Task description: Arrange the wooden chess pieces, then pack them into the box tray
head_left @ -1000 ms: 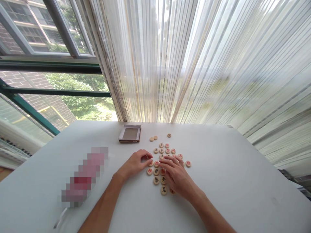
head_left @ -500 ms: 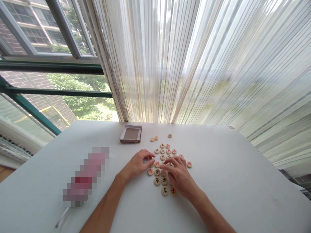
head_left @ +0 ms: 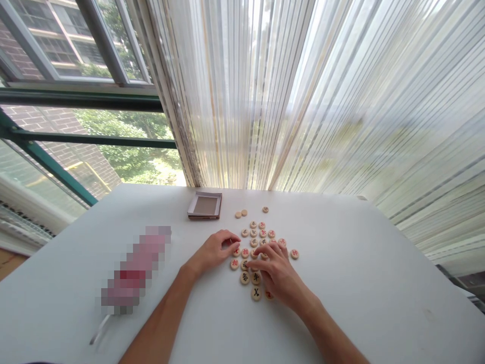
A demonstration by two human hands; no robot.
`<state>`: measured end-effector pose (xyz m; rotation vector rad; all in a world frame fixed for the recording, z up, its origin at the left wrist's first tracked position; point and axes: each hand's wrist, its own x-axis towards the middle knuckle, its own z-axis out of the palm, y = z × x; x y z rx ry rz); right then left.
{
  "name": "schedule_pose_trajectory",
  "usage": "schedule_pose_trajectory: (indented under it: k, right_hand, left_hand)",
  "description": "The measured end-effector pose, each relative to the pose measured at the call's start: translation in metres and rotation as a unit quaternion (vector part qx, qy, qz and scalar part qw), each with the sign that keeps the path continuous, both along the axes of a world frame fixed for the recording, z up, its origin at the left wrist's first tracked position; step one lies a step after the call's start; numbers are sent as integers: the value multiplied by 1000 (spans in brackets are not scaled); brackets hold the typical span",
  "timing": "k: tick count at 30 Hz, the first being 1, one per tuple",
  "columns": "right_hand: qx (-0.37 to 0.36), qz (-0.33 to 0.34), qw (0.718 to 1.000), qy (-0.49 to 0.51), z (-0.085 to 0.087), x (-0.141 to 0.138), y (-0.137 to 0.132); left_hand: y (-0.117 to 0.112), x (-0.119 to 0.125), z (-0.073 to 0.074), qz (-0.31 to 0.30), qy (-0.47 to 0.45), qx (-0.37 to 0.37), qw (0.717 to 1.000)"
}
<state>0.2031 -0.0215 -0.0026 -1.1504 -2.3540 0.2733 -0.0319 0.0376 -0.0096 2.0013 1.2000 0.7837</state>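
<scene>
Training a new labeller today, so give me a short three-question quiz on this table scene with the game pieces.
1. True or false: the small open box lies on the table, apart from both hands.
2. The right hand rests its fingers on: A) round wooden pieces; B) the curtain; C) the box.
3. Which hand is nearer the box?
Key: 1 true; 2 A; 3 the left hand.
</scene>
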Motion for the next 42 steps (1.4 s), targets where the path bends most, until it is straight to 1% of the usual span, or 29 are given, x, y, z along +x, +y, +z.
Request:
schedule_pose_trajectory:
  k: [6, 10, 15, 23, 31, 35, 42]
  right_hand:
    - [-24, 31, 999, 17, 4, -2, -4]
    - [-33, 37, 998, 25, 5, -4, -6]
    - [-28, 37, 999, 24, 5, -3, -6]
    - [-7, 16, 1000, 14, 1, 1, 0]
    - [-32, 40, 998, 26, 6, -2, -5]
    - [-25, 49, 998, 29, 5, -4, -5]
    - [-14, 24, 999, 19, 6, 1, -2]
  left_hand:
    - [1, -1, -3, 3, -5, 0, 1000]
    - [2, -1, -4, 4, -5, -5, 1000]
    - [2, -1, -3, 1, -4, -7, 1000]
    - [1, -1, -2, 5, -10, -10, 1000]
    - [1, -1, -3, 6, -13, -6, 1000]
    - [1, 0, -1, 7, -12, -11, 1000]
    - [2, 0, -3, 10, -7, -7, 1000]
